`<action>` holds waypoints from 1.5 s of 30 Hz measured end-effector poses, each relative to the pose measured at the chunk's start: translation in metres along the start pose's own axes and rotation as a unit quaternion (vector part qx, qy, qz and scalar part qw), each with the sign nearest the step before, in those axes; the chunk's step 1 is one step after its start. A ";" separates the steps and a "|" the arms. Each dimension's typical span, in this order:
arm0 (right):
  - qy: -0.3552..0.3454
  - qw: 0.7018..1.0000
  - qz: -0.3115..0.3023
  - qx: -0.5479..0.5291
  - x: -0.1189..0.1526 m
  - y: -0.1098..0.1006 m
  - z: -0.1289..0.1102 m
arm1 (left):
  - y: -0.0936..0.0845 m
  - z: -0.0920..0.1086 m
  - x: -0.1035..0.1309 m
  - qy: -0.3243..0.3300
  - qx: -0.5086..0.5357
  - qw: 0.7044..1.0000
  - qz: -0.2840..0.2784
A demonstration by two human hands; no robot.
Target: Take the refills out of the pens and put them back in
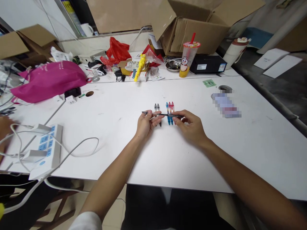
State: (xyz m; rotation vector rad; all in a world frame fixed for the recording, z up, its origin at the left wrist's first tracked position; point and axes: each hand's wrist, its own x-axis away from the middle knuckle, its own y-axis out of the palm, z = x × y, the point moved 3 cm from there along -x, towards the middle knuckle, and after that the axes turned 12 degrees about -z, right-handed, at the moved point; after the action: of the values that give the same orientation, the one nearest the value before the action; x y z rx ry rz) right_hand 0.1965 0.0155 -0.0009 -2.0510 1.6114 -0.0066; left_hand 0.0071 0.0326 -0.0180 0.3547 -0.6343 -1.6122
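Note:
My left hand [145, 124] is closed with thumb and fingers on one end of a dark pen [164, 114], held level just above the table. The pen's pointed end sticks out to the left past my thumb. My right hand [190, 126] pinches the pen's thicker dark end. Between the hands only a thin dark stretch shows; whether the pen is in separate parts I cannot tell. Behind and below it lie two clear-and-black pens [156, 106], a blue pen [167, 104] and red-topped pens [171, 105], side by side and partly hidden by my hands.
The white table [107, 105] carries a power strip [49, 150] with cables at left and a phone [225, 105] at right. A pink bag [52, 80], drink cup [188, 56], yellow toy-like stick [139, 68] and open cardboard box [195, 35] stand behind. Another person's hand [4, 127] is at left.

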 end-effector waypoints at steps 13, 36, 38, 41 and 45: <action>0.102 0.978 0.046 -0.175 -0.006 -0.021 0.020 | -0.008 0.008 -0.003 0.051 -0.043 0.998 0.007; 0.141 0.987 0.025 -0.070 -0.004 -0.007 0.019 | -0.006 0.008 -0.001 0.086 -0.069 0.993 -0.035; 0.141 0.987 0.030 -0.065 -0.004 -0.010 0.019 | -0.009 0.012 -0.002 0.089 -0.071 0.994 -0.005; 0.141 0.988 0.034 -0.060 -0.004 -0.013 0.018 | -0.014 0.017 -0.002 0.095 -0.077 0.992 0.031; 0.149 0.986 0.040 -0.059 -0.005 -0.016 0.019 | -0.017 0.021 -0.003 0.109 -0.080 0.990 0.050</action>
State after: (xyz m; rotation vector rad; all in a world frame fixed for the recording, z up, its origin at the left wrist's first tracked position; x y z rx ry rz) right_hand 0.2159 0.0294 -0.0090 -2.1544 1.9142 -0.2039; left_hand -0.0186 0.0400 -0.0117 0.3701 -0.3485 -1.4928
